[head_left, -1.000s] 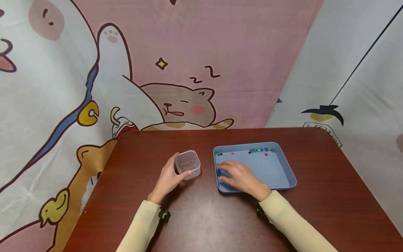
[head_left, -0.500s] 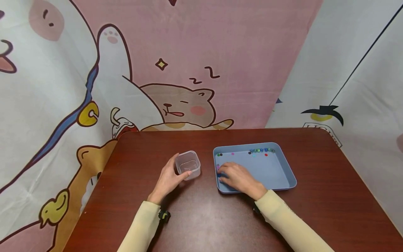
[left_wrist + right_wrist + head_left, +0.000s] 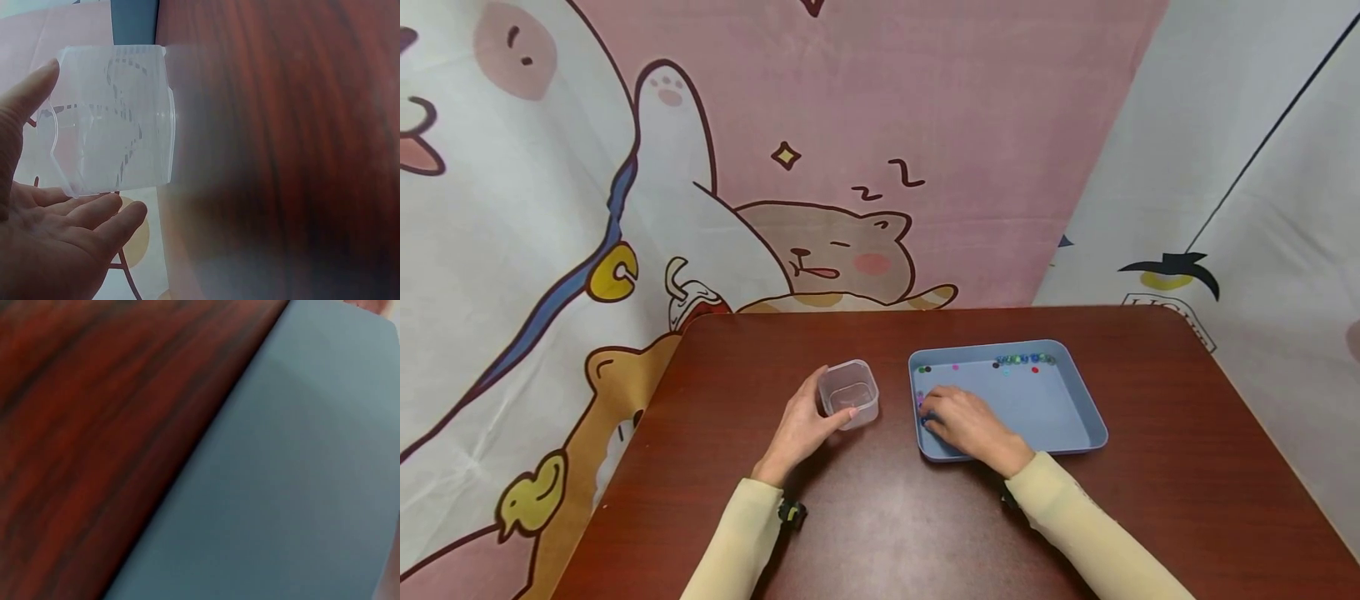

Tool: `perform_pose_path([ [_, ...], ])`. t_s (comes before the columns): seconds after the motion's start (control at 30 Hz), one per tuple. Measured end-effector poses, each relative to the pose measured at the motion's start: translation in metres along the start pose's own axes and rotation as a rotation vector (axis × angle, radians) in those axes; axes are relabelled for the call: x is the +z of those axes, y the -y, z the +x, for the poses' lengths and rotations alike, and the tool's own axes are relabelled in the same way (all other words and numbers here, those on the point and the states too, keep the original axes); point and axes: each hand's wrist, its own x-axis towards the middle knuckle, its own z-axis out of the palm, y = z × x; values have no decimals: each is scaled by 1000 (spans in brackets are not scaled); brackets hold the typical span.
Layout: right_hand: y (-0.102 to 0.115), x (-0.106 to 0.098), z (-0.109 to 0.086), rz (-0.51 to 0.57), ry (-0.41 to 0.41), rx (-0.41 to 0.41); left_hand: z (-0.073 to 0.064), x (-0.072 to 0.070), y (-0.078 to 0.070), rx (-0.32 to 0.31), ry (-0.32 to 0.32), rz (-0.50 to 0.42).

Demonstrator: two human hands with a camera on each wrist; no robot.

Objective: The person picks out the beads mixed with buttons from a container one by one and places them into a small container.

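My left hand (image 3: 797,421) grips a clear plastic container (image 3: 859,408) between thumb and fingers, left of the tray. In the left wrist view, the thumb lies at the rim of the see-through container (image 3: 112,125), with the other fingers beneath it. Inside the blue tray (image 3: 1030,421), at its left wall, my right hand (image 3: 966,421) pinches at a dark blue bead (image 3: 924,422), fingers curled down and thumb close to them. A purple piece (image 3: 920,397) lies just beyond these fingertips. The right wrist view shows mostly the tray's outer wall (image 3: 269,475).
A row of blue and green beads (image 3: 1026,359) lies along the tray's back wall. Near them are a red piece (image 3: 1035,370), a dark piece (image 3: 996,365) and a pink piece (image 3: 956,367). Green and dark pieces (image 3: 925,368) sit in the back left corner. A printed curtain (image 3: 985,167) hangs behind the brown table (image 3: 880,533).
My right hand's fingers and thumb have drawn together over the dark blue beads and moved slightly toward me, uncovering the purple piece. The left hand and container stay nearly still.
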Motion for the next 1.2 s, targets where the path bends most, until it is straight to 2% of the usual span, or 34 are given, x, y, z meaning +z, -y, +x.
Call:
perform_pose_path([
  [0.23, 4, -11, -3, 81, -69, 45, 0, -1, 1, 10, 3, -4],
  [0.63, 16, -32, 7, 93, -257, -22, 2, -1, 1, 27, 3, -9],
  [0.9, 33, -40, 22, 151, -295, -24, 2, -3, 1, 22, 23, -39],
  [1.2, 47, -33, 46, 203, -281, -41, 5, -6, 2, 21, 61, -46],
])
